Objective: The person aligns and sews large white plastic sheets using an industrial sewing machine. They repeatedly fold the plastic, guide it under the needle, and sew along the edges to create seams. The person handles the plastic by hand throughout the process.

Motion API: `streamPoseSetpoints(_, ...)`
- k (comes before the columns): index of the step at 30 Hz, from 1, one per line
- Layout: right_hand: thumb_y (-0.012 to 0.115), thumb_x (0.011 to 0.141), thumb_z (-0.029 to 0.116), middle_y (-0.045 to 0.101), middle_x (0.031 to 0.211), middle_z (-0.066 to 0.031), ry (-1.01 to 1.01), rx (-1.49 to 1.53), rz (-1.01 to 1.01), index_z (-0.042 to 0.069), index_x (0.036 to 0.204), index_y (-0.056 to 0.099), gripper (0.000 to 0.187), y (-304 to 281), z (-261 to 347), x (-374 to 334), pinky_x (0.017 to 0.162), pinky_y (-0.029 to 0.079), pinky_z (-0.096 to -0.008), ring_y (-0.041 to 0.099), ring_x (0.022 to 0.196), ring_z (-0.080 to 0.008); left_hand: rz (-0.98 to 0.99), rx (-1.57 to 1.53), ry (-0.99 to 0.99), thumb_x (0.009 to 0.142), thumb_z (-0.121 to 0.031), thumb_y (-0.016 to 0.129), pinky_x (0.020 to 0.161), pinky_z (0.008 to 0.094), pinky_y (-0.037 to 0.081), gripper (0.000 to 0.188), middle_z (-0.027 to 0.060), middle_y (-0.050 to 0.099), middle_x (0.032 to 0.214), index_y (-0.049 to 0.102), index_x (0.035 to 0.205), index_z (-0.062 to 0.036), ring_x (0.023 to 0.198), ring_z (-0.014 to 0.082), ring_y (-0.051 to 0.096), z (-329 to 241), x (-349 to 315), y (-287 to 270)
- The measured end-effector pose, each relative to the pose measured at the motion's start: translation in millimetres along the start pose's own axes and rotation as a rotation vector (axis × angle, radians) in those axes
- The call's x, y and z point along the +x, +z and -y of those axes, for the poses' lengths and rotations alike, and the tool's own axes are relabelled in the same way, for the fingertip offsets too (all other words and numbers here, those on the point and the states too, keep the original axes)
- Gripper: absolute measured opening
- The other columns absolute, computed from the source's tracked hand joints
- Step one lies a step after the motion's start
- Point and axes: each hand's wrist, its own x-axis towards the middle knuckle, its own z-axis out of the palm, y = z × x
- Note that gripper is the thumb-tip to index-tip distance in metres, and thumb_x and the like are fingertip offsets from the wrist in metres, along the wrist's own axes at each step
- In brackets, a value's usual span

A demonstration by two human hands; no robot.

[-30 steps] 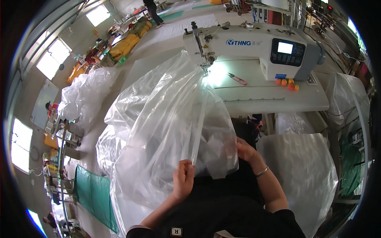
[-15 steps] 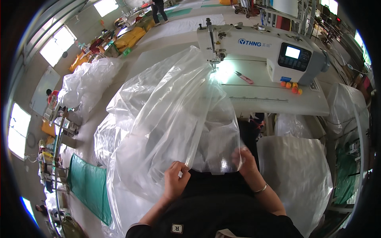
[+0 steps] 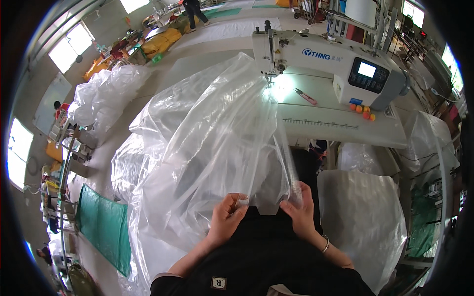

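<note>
A large clear plastic sheet [image 3: 197, 148] hangs in folds from the sewing machine's needle area down to my lap. The white sewing machine [image 3: 316, 54] stands at the back, its lamp lit beside the needle. My left hand [image 3: 228, 217] is closed, pinching the sheet's near edge between thumb and fingers. To its right, my right hand [image 3: 300, 207] grips the sheet's right edge, thumb toward the left hand. Between the two hands, a short stretch of the edge hangs over my dark clothing.
Pink-handled thread snips [image 3: 306, 97] and several small orange-yellow balls [image 3: 365, 112] lie on the machine table [image 3: 335, 129]. More clear plastic [image 3: 363, 222] hangs at the right. Bundled plastic [image 3: 106, 96] and a green sheet [image 3: 102, 229] are at the left. A person [image 3: 193, 12] stands far back.
My right hand has moved slightly left and closed on the sheet's right edge, folding it inward. My left hand has shifted right and a little up, still holding the sheet.
</note>
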Motion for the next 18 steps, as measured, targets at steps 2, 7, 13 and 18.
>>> streamPoseSetpoints(2,0.067,0.089,0.012,0.054,0.081,0.0015,0.241,0.274,-0.043,0.003,0.11,0.054,0.027,-6.3,-8.2,0.6,0.073,0.046,-0.0266,0.055,0.08,-0.01,-0.02,0.025,0.001,0.089,-0.002,0.061,0.056,0.019,0.033,0.014,-0.0063,0.046,0.066,0.059,0.102,0.0018,0.061,0.0012,0.041,0.7,-0.7,-0.2)
streamPoseSetpoints(7,0.06,0.094,0.013,0.056,0.084,0.001,0.119,0.415,-0.213,0.002,0.11,0.062,0.019,-39.0,-29.5,5.8,0.061,0.039,-0.0224,0.048,0.069,-0.006,0.024,0.129,0.161,0.087,0.001,0.059,0.061,0.0217,0.038,0.007,-0.0013,0.051,0.078,0.061,0.094,0.0026,0.069,0.0047,0.047,11.8,0.2,-5.1)
streamPoseSetpoints(13,0.059,0.085,0.001,0.059,0.072,-0.0077,-0.68,-0.716,-0.021,-0.004,0.124,0.058,0.039,-23.7,9.2,16.0,0.054,0.046,-0.0298,0.056,0.06,-0.0174,0.056,0.009,0.115,0.088,0.004,0.045,0.067,0.022,0.04,0.031,0.0005,0.051,0.087,0.06,0.115,0.0044,0.074,0.008,0.047,2.5,-5.3,-14.2)
streamPoseSetpoints(18,0.065,0.078,-0.004,0.056,0.065,-0.0073,-0.937,-0.919,0.405,-0.005,0.127,0.055,0.05,27.6,34.2,14.3,0.048,0.045,-0.0329,0.056,0.053,-0.0224,0.112,-0.143,0.101,0.088,0.005,0.036,0.065,0.021,0.04,0.045,-0.0005,0.05,0.082,0.055,0.129,0.003,0.069,0.0072,0.043,-11.5,2.9,-11.9)
